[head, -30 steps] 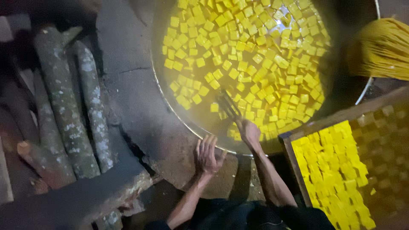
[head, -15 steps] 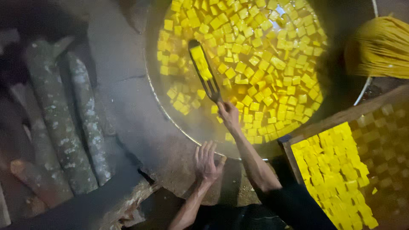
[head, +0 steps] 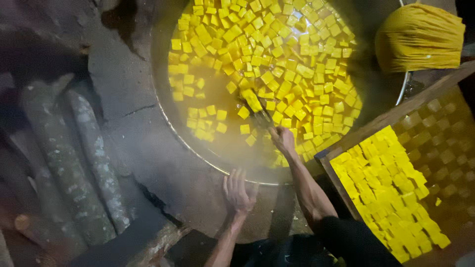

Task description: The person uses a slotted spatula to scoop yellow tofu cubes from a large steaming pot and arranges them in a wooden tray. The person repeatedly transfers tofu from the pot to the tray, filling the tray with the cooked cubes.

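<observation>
In the head view, the right hand is gripping a ladle, its blade dipping among yellow cubes in the wok at 12 o'clock. The left hand is resting released, fingers spread, on the stove at 6 o'clock. A tray of cubes is sitting at 4 o'clock, logs at 9 o'clock.

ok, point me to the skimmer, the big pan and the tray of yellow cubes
skimmer (head: 257, 110): head view, on its cube-laden blade, out over the liquid.
big pan (head: 208, 159): head view, on its near-left rim.
tray of yellow cubes (head: 396, 112): head view, on its wooden top edge.
</observation>
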{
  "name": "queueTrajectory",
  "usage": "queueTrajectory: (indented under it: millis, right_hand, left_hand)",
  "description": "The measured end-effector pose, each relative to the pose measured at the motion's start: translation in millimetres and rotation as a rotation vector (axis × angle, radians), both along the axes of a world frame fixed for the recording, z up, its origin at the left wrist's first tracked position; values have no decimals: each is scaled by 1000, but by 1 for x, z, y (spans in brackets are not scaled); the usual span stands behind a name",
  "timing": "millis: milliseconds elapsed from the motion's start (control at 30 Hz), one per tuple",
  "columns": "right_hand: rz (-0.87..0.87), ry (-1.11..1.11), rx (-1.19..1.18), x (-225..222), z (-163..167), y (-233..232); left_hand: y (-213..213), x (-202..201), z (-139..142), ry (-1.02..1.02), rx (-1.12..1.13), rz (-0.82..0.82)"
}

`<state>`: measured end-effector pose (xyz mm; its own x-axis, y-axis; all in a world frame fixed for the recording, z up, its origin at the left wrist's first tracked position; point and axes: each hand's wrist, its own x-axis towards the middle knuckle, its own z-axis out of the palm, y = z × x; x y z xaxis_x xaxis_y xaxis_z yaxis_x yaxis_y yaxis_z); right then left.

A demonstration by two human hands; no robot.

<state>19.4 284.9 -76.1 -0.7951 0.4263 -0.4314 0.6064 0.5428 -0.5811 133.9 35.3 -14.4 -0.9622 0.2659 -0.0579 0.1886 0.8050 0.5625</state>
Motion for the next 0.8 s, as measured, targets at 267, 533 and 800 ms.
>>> queueTrajectory:
  millis: [267,533,800]
  right_hand:
    - [-175,276,-323,-87,38,-19]
    - [-197,598,-409,23,145,52]
    - [-335,573,-187,376,186,199]
  left_hand:
    - [10,0,2,14,-9,-8]
    - [10,49,-28,102,-119,13]
    - [-8,107,-35,279,-75,-20]
